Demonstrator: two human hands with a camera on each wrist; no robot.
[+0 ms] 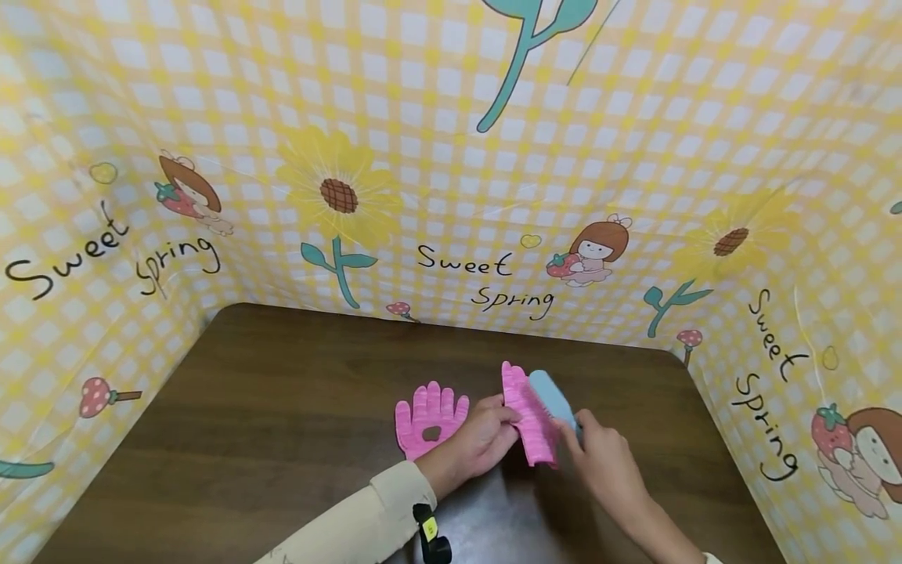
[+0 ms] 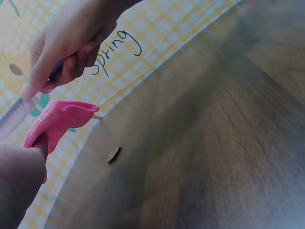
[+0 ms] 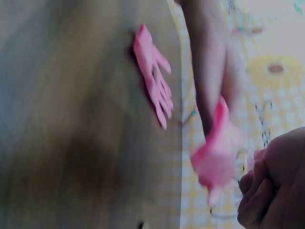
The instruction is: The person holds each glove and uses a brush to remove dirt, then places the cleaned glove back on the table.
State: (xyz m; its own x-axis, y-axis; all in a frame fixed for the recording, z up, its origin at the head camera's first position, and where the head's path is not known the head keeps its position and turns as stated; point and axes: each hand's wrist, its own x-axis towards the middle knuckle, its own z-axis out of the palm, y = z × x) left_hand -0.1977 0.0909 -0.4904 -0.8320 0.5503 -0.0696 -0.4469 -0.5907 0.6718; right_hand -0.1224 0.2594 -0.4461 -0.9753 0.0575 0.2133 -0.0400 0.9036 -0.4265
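Observation:
My left hand point(image 1: 486, 439) pinches a pink knitted glove point(image 1: 524, 419) by its side and holds it up over the table, fingers pointing away. In my right hand point(image 1: 609, 462) is the handle of a light blue brush point(image 1: 553, 395), its head against or very near the glove's right side; contact is hard to tell. Pale bristles show on the brush point(image 2: 16, 114) in the left wrist view. A second pink glove point(image 1: 419, 407) lies flat beside my left forearm, fingers spread, with a dark oval spot on its palm. The right wrist view is blurred and does not show the brush clearly.
The brown wooden table point(image 1: 282, 392) ends at a yellow checked cloth point(image 1: 451, 196) hung behind it and on both sides. A small dark curved piece point(image 2: 114, 155) shows on the tabletop in the left wrist view. A black strap point(image 1: 431, 536) is around my left wrist.

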